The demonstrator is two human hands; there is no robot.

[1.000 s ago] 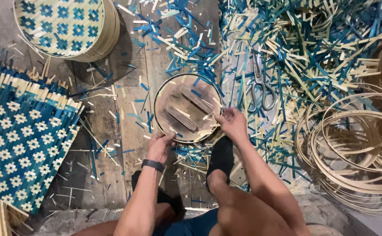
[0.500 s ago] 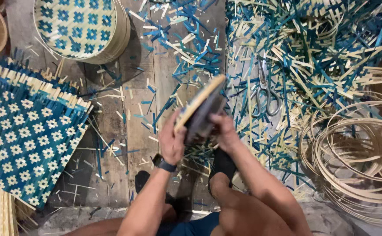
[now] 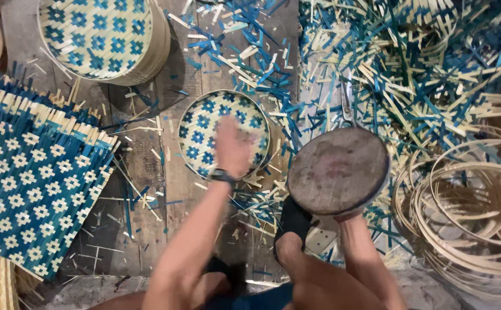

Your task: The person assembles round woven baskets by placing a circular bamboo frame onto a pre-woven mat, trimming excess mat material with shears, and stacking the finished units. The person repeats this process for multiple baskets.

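One small round woven bamboo tray [image 3: 207, 123], blue-and-cream star pattern, shallow rim – lying face up on the wooden plank floor [image 3: 147, 172], at the middle of the view. The left hand [image 3: 233, 146] rests flat over its lower right part, wrist towards the person, a dark watch [image 3: 221, 175] on the wrist; the hand is blurred, and whether its fingers are spread or close cannot be told.

One round dark disc [image 3: 337, 170], worn and mottled brown with a smooth face – held up off the floor to the right of the tray, tilted towards the camera. The right hand [image 3: 348, 217] grips it from beneath at the lower edge; only a little of the hand shows, its fingers hidden behind the disc.

One larger round woven basket [image 3: 104, 35] of the same pattern, with a tall pale side wall, at upper left. One flat square woven mat [image 3: 26, 183] in darker blue with cream stars, loose strip ends at its upper edge, at left.

Several thin pale bamboo hoops [image 3: 468, 212], stacked and overlapping, at right – too tangled to count. Blue and cream bamboo strip offcuts [image 3: 422, 69], too many to count, heaped at upper right and scattered over the planks.
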